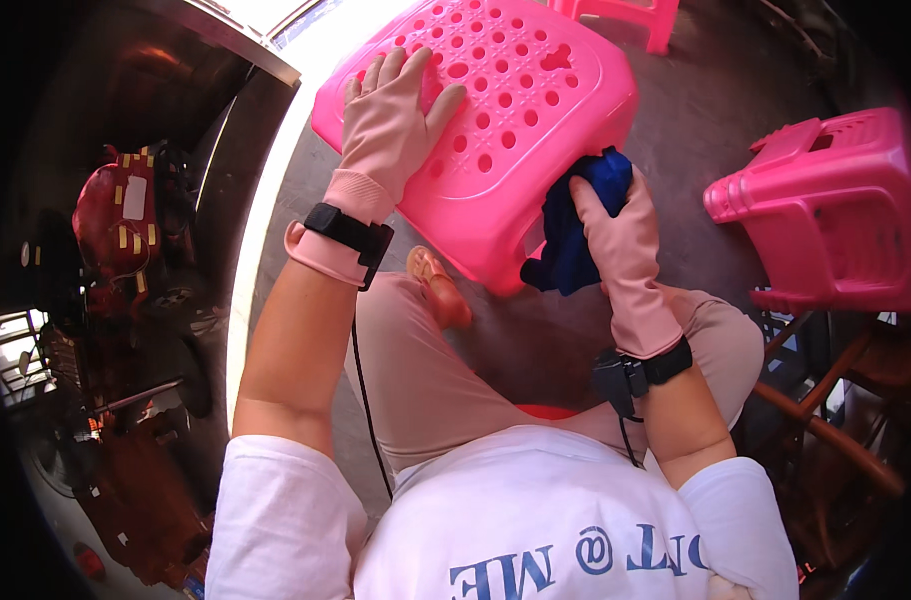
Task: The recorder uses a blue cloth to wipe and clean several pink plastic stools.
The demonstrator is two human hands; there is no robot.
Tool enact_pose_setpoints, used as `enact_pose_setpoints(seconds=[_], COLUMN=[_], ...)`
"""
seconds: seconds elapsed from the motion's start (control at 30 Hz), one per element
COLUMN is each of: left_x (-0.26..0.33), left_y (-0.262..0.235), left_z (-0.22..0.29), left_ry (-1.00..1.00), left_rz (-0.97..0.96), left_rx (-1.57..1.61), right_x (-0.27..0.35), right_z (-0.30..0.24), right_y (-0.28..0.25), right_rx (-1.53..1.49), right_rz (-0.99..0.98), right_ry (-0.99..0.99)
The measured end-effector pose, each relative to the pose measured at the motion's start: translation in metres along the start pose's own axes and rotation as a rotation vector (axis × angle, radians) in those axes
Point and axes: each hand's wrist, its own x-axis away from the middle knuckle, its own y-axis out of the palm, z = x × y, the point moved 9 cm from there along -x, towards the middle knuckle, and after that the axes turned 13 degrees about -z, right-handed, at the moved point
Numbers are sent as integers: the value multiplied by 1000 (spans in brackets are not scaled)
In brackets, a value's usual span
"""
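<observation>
A pink plastic stool [520,110] with a perforated seat stands tilted in front of me. My left hand [390,125], in a pink rubber glove, lies flat with spread fingers on the seat's left part. My right hand [620,235], also gloved, presses a dark blue cloth [575,225] against the stool's near right side. Black bands sit on both wrists, each with a cable running back along the arm.
A second pink stool [835,205] lies on its side at the right. Part of a third pink stool [630,15] shows at the top. A wooden chair frame [825,425] stands at the lower right. My sandalled foot [440,285] rests below the stool. Dark red clutter fills the left.
</observation>
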Motion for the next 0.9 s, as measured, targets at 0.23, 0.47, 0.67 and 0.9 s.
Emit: enact_pose_setpoints(seconds=[0.23, 0.47, 0.67, 0.9], left_x=[-3, -1, 7, 12], left_y=[1, -9, -10, -20], left_z=[1, 8, 6, 5], left_ry=[-66, -32, -49, -71], left_rz=[-7, 35, 31, 19], left_rx=[19, 36, 125, 187], right_x=[42, 4, 53, 12], right_z=[-9, -12, -22, -6], right_y=[40, -1, 50, 9], right_rx=[219, 140, 400, 4], right_rz=[-33, 102, -47, 63], right_ry=[-177, -72, -364, 103])
